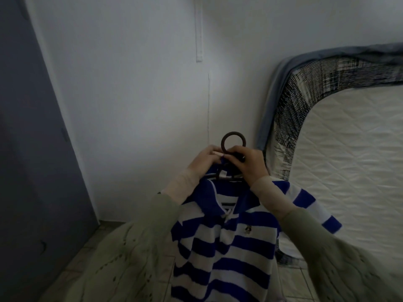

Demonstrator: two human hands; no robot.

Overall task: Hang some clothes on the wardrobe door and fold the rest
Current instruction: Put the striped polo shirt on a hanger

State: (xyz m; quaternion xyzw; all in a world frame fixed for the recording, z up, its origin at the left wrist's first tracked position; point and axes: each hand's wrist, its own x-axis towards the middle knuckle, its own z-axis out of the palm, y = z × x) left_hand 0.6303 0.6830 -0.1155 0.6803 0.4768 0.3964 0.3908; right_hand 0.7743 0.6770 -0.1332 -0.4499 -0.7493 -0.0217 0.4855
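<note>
Olive-green sleeves frame the bottom of the view, both arms raised over a blue-and-white striped polo shirt (222,247). Fingers of the left hand (204,161) curl and pinch at the shirt's collar and the neck of a dark hanger (233,147), just below its round ring-shaped hook. Fingers of the right hand (248,162) wrap the hanger's neck from the other side, the two hands almost touching fingertip to fingertip. The shirt hangs on the hanger, held up in the air in front of the person's chest, its blue collar spread open, the front placket facing the camera, and one striped sleeve sticking out to the right.

Beyond the hands stands a white wall (130,83) with a thin vertical seam. To the left is a grey-blue wardrobe door (28,149). On the right, a quilted white mattress (349,160) with a dark patterned border leans upright against the wall. Pale floor tiles (292,280) show below.
</note>
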